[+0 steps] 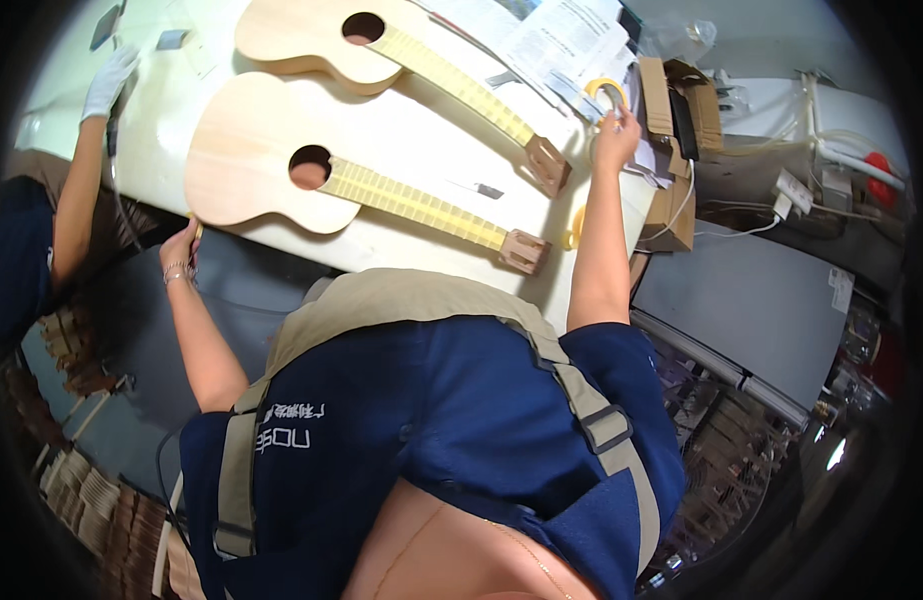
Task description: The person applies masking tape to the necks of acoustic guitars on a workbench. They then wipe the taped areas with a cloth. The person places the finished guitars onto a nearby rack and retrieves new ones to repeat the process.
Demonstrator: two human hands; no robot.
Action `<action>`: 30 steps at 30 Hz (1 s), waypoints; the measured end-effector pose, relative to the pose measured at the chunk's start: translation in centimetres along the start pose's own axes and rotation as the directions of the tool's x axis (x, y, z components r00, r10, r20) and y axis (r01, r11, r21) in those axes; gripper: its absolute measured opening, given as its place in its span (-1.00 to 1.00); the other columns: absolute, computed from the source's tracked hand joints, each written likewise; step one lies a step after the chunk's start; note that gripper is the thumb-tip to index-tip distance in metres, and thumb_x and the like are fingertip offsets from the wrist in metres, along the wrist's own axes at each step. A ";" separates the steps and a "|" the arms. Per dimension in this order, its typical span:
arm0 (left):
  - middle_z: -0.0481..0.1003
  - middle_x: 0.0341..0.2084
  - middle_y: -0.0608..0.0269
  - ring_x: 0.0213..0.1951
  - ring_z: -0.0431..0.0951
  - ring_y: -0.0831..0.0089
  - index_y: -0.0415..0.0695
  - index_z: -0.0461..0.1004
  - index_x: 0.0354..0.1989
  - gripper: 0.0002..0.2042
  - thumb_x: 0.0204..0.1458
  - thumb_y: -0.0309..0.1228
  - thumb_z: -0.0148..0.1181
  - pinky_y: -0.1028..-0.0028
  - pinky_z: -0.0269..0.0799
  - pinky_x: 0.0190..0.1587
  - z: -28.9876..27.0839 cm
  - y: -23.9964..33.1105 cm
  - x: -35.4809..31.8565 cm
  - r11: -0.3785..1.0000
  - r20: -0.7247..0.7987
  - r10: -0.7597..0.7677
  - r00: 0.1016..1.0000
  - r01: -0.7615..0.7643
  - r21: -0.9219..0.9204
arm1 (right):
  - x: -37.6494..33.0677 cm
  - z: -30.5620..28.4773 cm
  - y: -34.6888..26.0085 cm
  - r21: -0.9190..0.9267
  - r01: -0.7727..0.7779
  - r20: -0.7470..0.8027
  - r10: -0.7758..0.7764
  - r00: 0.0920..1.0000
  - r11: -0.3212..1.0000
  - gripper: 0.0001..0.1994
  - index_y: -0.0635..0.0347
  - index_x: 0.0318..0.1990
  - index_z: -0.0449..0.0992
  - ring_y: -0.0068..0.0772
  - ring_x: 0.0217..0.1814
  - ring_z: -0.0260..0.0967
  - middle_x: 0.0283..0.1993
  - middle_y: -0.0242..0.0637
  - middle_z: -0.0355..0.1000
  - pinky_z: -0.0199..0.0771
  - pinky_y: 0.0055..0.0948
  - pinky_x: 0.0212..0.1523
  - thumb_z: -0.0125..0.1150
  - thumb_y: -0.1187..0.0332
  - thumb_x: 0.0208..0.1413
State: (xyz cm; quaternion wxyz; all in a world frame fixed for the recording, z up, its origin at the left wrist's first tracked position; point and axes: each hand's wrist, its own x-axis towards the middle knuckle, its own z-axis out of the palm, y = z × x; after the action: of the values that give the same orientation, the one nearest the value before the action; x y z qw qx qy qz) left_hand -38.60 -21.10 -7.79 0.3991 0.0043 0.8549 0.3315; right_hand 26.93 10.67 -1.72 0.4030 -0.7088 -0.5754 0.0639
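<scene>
Right hand [615, 133]: upper centre-right of the frame, fingers closed on a yellow tape roll [605, 92].
Left hand [180, 246]: left of centre, gripping the tabletop [401, 130] edge beside the near unfinished guitar [246, 165].

Two matt, pale unfinished wooden guitars [281, 170] on a smooth white table [401, 130].

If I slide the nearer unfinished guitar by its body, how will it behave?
The nearer guitar probably feels light for its size: a sound hole suggests a hollow body. It lies flat on the table, so it should slide, not roll. Its long neck may swing it round. The left hand is at its edge.
</scene>
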 end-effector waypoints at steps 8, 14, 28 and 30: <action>0.49 -0.47 0.22 -0.49 0.45 0.52 -0.30 0.45 -0.20 -0.52 -0.16 -0.14 0.37 0.57 0.40 -0.38 1.8 -2.7 0.4 0.868 -0.557 0.406 0.724 -0.497 -0.014 | 2.0 4.7 0.2 -0.469 0.524 0.486 -0.288 0.825 0.711 -0.53 -0.07 -0.05 0.39 -0.20 0.16 0.17 -0.03 -0.26 0.37 -0.28 0.07 0.31 0.33 0.27 -0.21; 0.47 -0.26 0.16 -0.24 0.45 0.45 -0.26 0.43 -0.16 -0.79 0.06 -0.44 0.13 0.49 0.36 -0.12 6.5 5.9 -11.1 0.491 -0.593 0.750 0.294 -0.848 0.201 | -0.9 2.3 -11.4 -0.012 0.512 0.367 -0.473 0.801 0.859 -0.56 0.12 0.07 0.36 -0.20 0.02 0.30 0.00 -0.21 0.33 0.27 -0.34 0.03 0.18 0.38 -0.05; 0.35 0.06 0.28 0.24 0.14 0.26 -0.02 0.40 -0.03 -0.68 0.17 -0.16 -0.14 0.07 -0.34 0.29 14.9 8.7 -14.6 0.363 -0.051 0.930 0.364 -0.886 0.288 | -21.9 5.9 -27.4 0.146 0.851 0.627 -0.713 0.315 0.504 -0.79 -0.18 -0.21 0.55 -0.38 -0.45 0.36 -0.25 -0.35 0.33 0.37 -0.43 -0.60 0.23 0.21 -0.07; 0.36 0.05 0.29 0.23 0.16 0.25 -0.03 0.42 -0.06 -0.67 0.17 -0.15 -0.15 0.06 -0.35 0.29 15.0 8.4 -14.5 0.363 -0.073 0.931 0.358 -0.884 0.296 | -21.9 5.1 -28.0 0.166 0.829 0.627 -0.706 0.329 0.533 -0.80 -0.17 -0.23 0.55 -0.38 -0.46 0.36 -0.25 -0.36 0.33 0.37 -0.43 -0.60 0.23 0.22 -0.07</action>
State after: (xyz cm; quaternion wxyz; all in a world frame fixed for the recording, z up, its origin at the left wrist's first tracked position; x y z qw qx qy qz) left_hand -20.58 -10.01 -0.05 0.0442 0.4810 0.7764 0.4047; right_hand -4.54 -5.44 4.78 0.0996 -0.3172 -0.9421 0.0436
